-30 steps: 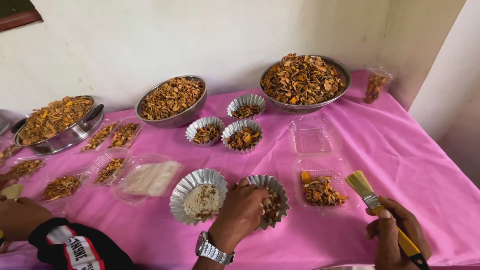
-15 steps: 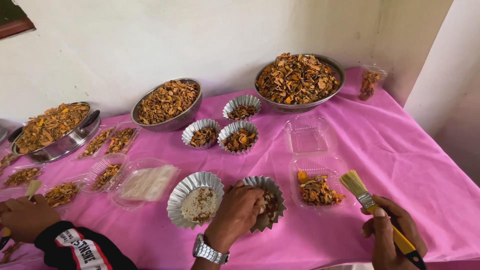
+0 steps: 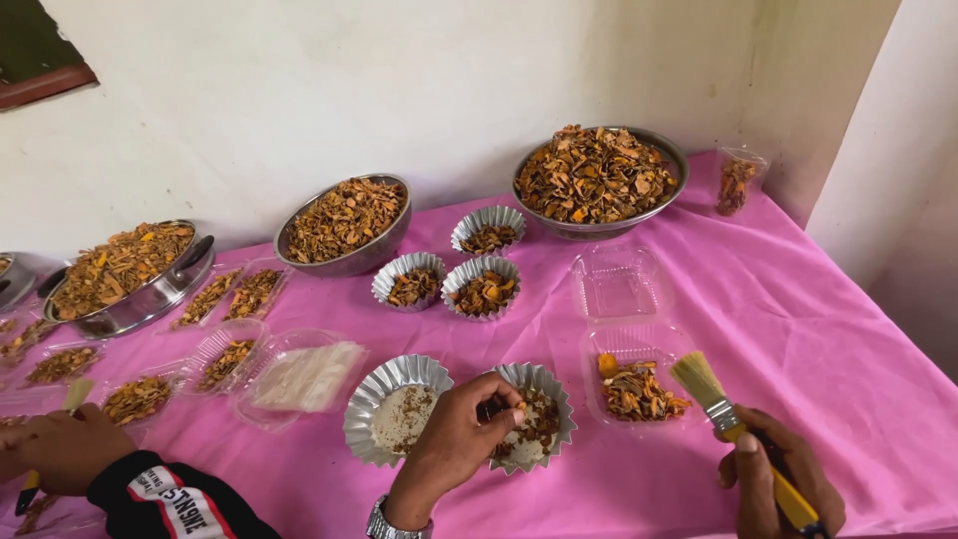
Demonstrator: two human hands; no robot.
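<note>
Left hand [image 3: 454, 444] pinches brown dried pieces [image 3: 541, 419] inside crimped silver foil cup [image 3: 547, 382]; right hand [image 3: 773, 484] clamps yellow-handled bristle brush [image 3: 711, 391]. Advisable: pinch lightly, low over cup.

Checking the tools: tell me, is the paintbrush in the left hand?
No, the right hand grips the yellow-handled paintbrush; the left hand reaches into a fluted foil cup.

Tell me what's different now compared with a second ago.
Little. The left hand keeps its fingers in the right fluted foil cup, and the right hand still holds the yellow-handled brush. A co-worker's hand at the left edge has come further into view. The bowls and trays on the pink cloth stayed put.
</note>
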